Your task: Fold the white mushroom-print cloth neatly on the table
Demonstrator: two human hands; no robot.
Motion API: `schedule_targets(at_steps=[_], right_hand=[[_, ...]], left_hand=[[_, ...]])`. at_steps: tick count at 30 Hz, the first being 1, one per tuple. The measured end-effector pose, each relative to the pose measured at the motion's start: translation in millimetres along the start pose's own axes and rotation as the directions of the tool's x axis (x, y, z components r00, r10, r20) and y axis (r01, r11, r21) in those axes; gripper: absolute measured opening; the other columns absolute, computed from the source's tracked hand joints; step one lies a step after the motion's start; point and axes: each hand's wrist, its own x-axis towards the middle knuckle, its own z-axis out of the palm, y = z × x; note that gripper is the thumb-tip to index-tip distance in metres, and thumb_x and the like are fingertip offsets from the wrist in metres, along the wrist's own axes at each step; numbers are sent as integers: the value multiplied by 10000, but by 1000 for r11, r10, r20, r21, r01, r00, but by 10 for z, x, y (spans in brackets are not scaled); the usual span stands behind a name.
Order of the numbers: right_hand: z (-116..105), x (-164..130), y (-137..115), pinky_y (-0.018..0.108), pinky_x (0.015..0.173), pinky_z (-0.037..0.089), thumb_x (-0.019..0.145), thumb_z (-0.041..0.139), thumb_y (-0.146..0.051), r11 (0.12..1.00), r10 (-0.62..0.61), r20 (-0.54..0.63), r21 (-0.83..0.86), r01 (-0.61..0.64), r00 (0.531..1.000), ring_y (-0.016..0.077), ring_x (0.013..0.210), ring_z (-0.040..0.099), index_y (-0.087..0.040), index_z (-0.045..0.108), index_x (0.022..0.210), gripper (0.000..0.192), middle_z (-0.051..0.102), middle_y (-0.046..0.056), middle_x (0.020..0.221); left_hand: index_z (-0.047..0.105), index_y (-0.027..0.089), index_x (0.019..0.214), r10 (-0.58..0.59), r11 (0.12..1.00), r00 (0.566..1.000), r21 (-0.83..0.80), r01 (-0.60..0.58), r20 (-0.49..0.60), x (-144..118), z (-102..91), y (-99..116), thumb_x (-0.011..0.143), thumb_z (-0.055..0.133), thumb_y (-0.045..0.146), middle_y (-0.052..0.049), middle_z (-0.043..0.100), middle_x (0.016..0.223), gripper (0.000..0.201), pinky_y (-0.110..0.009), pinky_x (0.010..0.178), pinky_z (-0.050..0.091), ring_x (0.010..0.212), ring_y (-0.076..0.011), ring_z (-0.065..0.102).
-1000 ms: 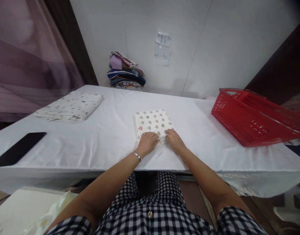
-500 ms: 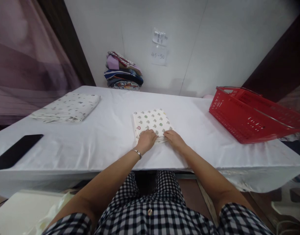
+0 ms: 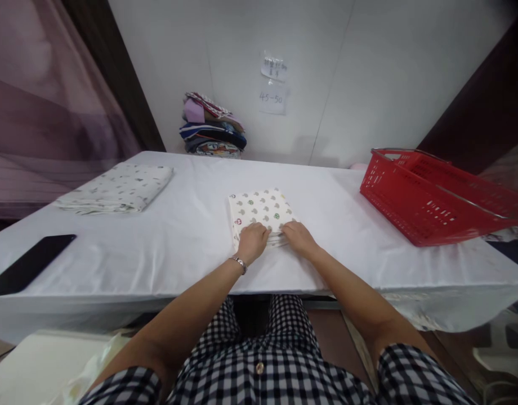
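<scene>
Folded cloth: a small white cloth (image 3: 261, 210) printed with grey, green and red shapes lies folded square at the centre of the frame, on the near half of the table (image 3: 191, 225).
Left hand: the left hand (image 3: 252, 242), a bracelet at its wrist, rests palm down on the cloth's near left corner, fingers curled together over the edge.
Right hand: the right hand (image 3: 299, 237) lies flat on the near right corner, fingers closed side by side and pressing down, almost touching the left hand.
Table: covered in a white sheet, it spans the frame from left to right.
Left of frame: a larger folded patterned sheet (image 3: 115, 188) sits at the far left side; a black phone (image 3: 28, 264) lies near the lower left edge.
Right of frame: a red plastic basket (image 3: 432, 197) stands tilted at the table's right end.
Background: a stack of folded fabrics (image 3: 212, 126) leans against the white wall, with paper notes (image 3: 272, 84) taped beside it.
</scene>
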Motion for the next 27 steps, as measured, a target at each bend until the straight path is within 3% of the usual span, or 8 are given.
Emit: schedule_targets(at_steps=[2,5,9,14,20,24,27], right_hand=[[36,-31,24,311,803,380,891,454,-123,1000,-4,-45,-6,4,999,198,935,510,-135,626,971,190,617,84,984],[98,-71,60,303,794,380,886,453,-112,1000,-14,-80,-11,13,997,191,916,504,-148,619,959,185,613,75,970],[181,-109,79,306,810,389,894,439,-115,999,-29,-109,-30,26,994,186,916,509,-168,627,976,212,614,70,993],[192,-210,72,334,868,408,921,401,-142,997,-75,-166,8,77,983,189,968,521,-170,613,1086,270,617,85,1046],[62,-308,107,395,925,416,931,374,-192,981,-131,-220,111,158,967,208,1068,518,-164,577,1173,317,606,117,1135],[-5,-160,-36,401,963,399,944,354,-260,985,-50,-248,148,89,968,207,1121,513,-170,609,1123,325,616,108,1149],[20,-22,-184,465,1053,293,949,346,-335,995,14,-157,98,1,987,237,1286,377,-168,542,1236,385,518,103,1319]], left_hand=[[629,177,945,58,998,998,-35,-59,-10,-24,-11,-32,893,475,328,-52,626,918,222,-315,755,395,872,-189,559],[561,213,1137,166,986,986,-18,-166,2,-55,-23,-75,856,545,317,-50,611,1029,300,-317,777,397,913,-192,555],[620,202,972,229,970,972,69,-232,49,-73,-3,-100,897,467,254,-46,617,911,178,-321,746,396,872,-190,552],[633,178,855,267,956,963,132,-262,-20,-129,89,-87,904,441,202,-65,604,858,200,-348,775,411,867,-198,544],[612,162,1066,317,947,940,104,-305,-124,-292,238,-106,891,417,117,-106,601,1143,266,-405,968,378,1093,-218,514],[569,145,1182,323,943,938,123,-309,-125,-359,315,-132,878,383,79,-121,559,1262,362,-434,1044,318,1209,-230,465],[552,138,1215,314,944,944,138,-299,-103,-381,328,-123,874,376,85,-124,556,1275,388,-444,1055,310,1234,-235,453]])
